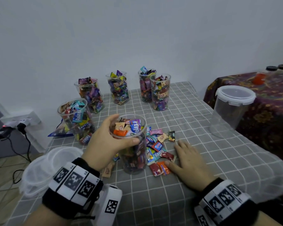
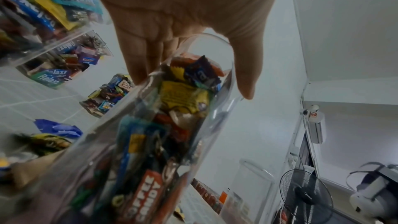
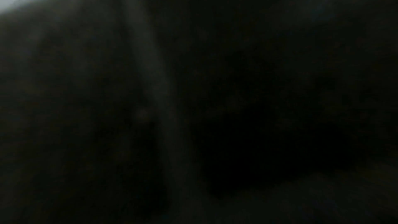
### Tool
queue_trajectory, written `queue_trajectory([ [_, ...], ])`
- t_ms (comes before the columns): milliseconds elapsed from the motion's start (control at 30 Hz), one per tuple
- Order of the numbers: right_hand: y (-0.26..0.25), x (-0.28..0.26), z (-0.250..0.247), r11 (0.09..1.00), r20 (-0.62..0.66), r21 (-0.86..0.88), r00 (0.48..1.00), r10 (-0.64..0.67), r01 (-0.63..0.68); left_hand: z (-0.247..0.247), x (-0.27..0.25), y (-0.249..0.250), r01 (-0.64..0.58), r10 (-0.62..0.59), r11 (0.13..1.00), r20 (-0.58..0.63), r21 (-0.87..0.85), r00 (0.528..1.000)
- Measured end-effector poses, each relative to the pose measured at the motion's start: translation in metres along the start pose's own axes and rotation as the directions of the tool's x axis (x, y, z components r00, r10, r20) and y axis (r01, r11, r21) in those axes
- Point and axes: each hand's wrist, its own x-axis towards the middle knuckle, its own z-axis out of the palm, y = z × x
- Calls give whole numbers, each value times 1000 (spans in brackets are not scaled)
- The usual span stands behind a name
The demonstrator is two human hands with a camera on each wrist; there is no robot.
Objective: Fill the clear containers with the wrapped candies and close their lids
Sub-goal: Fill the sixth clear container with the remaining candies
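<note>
**Nearly full, and easy to tip**

Already heaped to the brim, the clear container (image 1: 132, 144) at the middle of the desk (image 1: 219, 168) stands in the left hand (image 1: 104, 142), thumb across its near wall and fingers (image 2: 137, 60) curled round the far side just under the rim. Loose wrapped candies (image 1: 158, 150) lie at its three o'clock, touching its base. The right hand (image 1: 189, 159) lies flat beside them, fingers straight and holding nothing, thumb against an orange candy (image 1: 165, 168); its wrist view is dark.

The grip sits high on a tall, thin-walled cup, so a sideways nudge from the right hand as it scoops could probably rock it or squeeze the rim out of round. More candies pressed on top would likely slide off, and a mounded load may stop a lid seating. The stacked lids (image 1: 44, 170) hang off the desk's edge at eight o'clock, beside the left wrist; a drawn-back elbow could knock them to the floor. Five filled containers from ten to one o'clock, the nearest (image 1: 75, 119) just beside the left hand, are also unlidded and could be bumped. An empty lidded tub (image 1: 232, 108) sits at two o'clock.
</note>
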Motion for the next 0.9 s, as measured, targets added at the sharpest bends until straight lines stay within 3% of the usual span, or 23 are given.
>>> queue_trajectory([
  [267, -2, 0, 5, 998, -16, -57, 1000, -8, 7, -16, 44, 30, -122, 109, 991, -182, -59, 977],
  [367, -2, -1, 4, 999, -11, -37, 1000, -13, 13, -16, 71, 30, -154, 154, 988, -294, 23, 943],
  [533, -4, -2, 3, 1000, -9, -3, 1000, -20, 20, -16, 119, 10, -58, 132, 981, -411, 187, 902],
  [900, -3, 0, 2, 999, -3, -7, 1000, -31, 31, -6, 166, -33, 196, -65, 959, -518, 203, 853],
])
